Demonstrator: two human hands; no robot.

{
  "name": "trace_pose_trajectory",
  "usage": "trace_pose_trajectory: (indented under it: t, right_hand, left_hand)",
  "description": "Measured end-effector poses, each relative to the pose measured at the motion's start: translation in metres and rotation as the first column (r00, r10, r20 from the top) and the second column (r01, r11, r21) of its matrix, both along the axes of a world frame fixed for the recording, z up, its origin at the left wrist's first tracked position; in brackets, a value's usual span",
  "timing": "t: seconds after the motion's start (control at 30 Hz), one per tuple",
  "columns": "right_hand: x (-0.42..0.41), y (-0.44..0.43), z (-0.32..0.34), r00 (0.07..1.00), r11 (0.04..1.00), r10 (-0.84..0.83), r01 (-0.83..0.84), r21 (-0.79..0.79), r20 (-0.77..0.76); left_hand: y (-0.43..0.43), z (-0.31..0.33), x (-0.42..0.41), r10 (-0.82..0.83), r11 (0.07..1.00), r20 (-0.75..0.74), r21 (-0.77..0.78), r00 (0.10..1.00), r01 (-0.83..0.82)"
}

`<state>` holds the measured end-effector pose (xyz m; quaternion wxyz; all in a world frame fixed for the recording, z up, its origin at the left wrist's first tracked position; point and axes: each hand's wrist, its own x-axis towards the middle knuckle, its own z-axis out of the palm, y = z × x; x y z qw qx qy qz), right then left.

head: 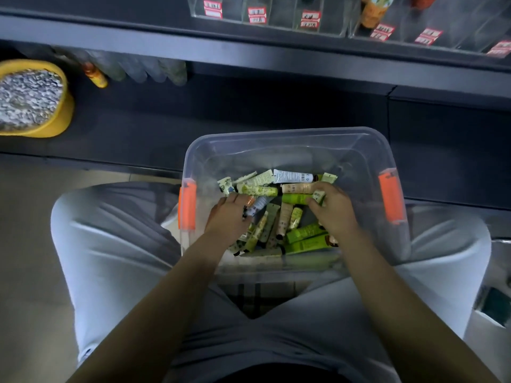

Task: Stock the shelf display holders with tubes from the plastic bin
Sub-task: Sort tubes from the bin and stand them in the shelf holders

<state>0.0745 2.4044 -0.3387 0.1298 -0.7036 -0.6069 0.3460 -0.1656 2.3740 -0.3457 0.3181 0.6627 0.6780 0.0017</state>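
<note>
A clear plastic bin (293, 136) with orange latches sits between my knees, its bottom covered with several tubes (297, 199) in green, cream and white. Both hands are down inside it. My left hand (231, 215) is curled over a white tube with an orange tip at the pile's left side. My right hand (333, 208) pinches a small pale tube (318, 195) at the pile's right side. Clear display holders (276, 16) with red price labels line the shelf at the top; an orange tube (373, 11) stands in one of them.
A dark lower shelf ledge (249, 111) runs behind the bin. A yellow bowl (59, 114) of grey granules stands on it at the left, beside an orange bottle (95, 74) and wrapped items. My pale trouser legs flank the bin.
</note>
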Motion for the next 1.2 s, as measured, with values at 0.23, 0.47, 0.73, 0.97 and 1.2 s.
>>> trace_pose_trajectory:
  t: [0.23, 0.47, 0.73, 0.97, 1.2]
  right_hand:
    - [-0.002, 0.027, -0.010, 1.000, 0.999, -0.016, 0.016, 0.035, 0.000]
    - [-0.004, 0.049, -0.023, 0.996, 0.998, -0.024, 0.020, -0.054, -0.080]
    - [-0.004, 0.053, -0.043, 0.998, 0.987, -0.017, 0.008, -0.160, -0.060]
    - [-0.002, 0.063, -0.047, 1.000, 0.988, 0.007, -0.005, -0.157, 0.014]
    - [-0.006, 0.074, -0.043, 0.999, 0.989, -0.023, 0.030, -0.146, 0.048]
  left_hand:
    - [0.016, -0.015, 0.002, 0.086, 0.995, 0.049, -0.051, 0.995, -0.084]
    - [0.036, -0.026, 0.004, 0.230, 0.972, 0.091, -0.075, 0.969, -0.224]
    - [0.044, -0.034, 0.006, 0.320, 0.945, 0.118, -0.105, 0.940, -0.309]
    - [0.042, -0.027, 0.007, 0.571, 0.818, 0.283, -0.271, 0.771, -0.507]
    - [0.033, -0.006, 0.012, 0.720, 0.693, 0.418, -0.392, 0.554, -0.605]
